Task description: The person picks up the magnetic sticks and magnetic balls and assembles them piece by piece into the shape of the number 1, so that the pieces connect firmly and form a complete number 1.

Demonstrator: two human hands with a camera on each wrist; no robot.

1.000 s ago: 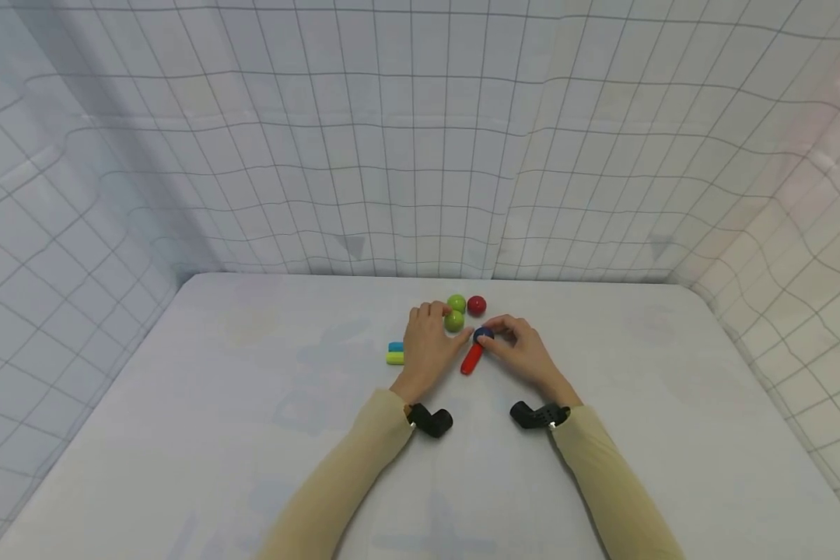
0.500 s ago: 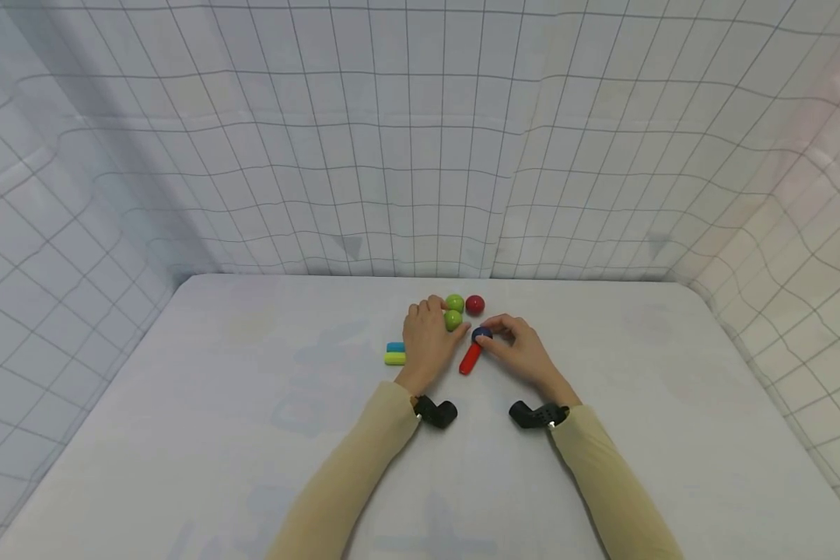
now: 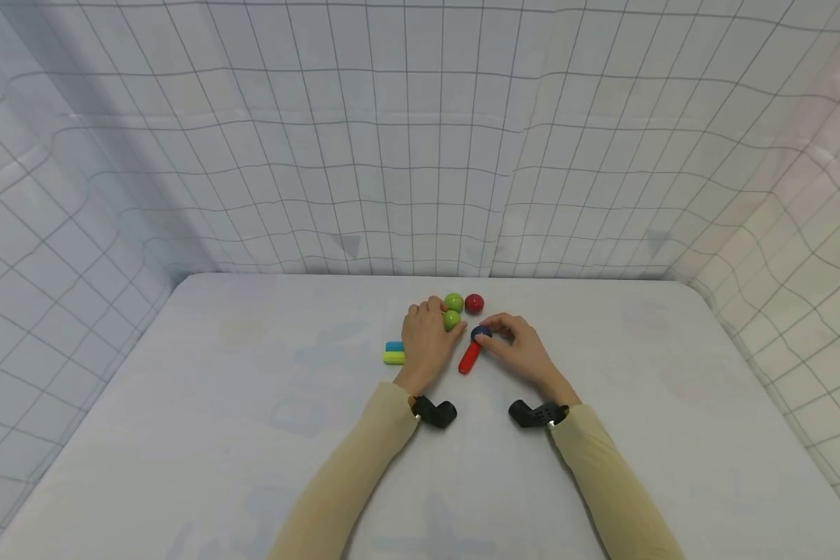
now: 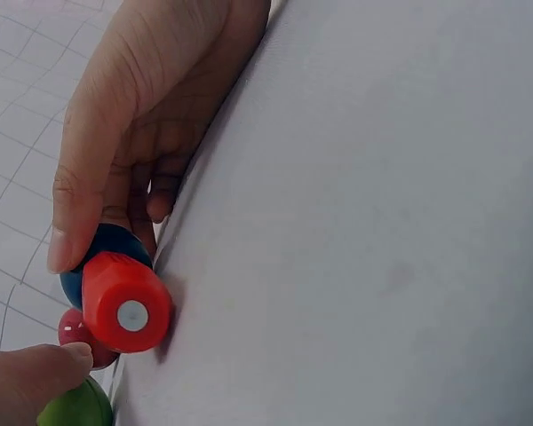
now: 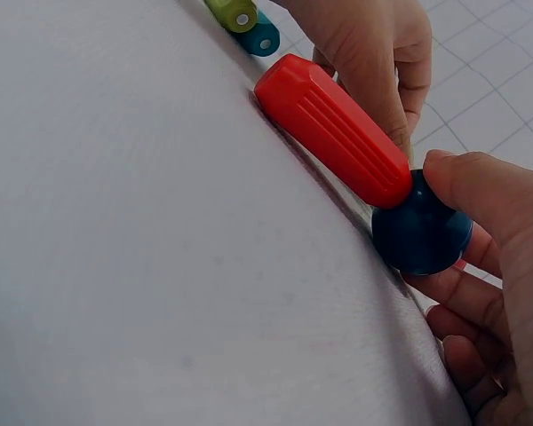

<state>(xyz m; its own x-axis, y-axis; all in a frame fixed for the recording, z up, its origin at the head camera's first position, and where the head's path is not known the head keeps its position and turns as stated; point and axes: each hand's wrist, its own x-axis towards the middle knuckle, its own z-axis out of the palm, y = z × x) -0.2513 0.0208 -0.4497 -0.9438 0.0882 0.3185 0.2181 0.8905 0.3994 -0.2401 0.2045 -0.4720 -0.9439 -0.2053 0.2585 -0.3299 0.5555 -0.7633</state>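
Observation:
In the head view my right hand (image 3: 521,350) pinches a dark blue ball (image 5: 422,231) between thumb and fingers. Against that ball lies a ridged red rod (image 5: 333,133) with a white dot on its end; whether they are joined I cannot tell. My left hand (image 3: 427,342) has thumb and fingers on either side of the nearer green ball (image 3: 451,320), seeming to grip it, and its fingers partly hide it. Just behind sit another green ball (image 3: 453,302) and a red ball (image 3: 474,303).
A blue rod (image 3: 394,347) and a yellow-green rod (image 3: 393,358) lie side by side left of my left hand, partly covered by it. Everything rests on a white tabletop (image 3: 266,435). Grid-patterned cloth walls (image 3: 420,140) rise at the back and sides.
My left thumb has drawn closer to the nearer green ball, and the left wrist has shifted slightly. The right hand keeps its hold on the blue ball beside the red rod.

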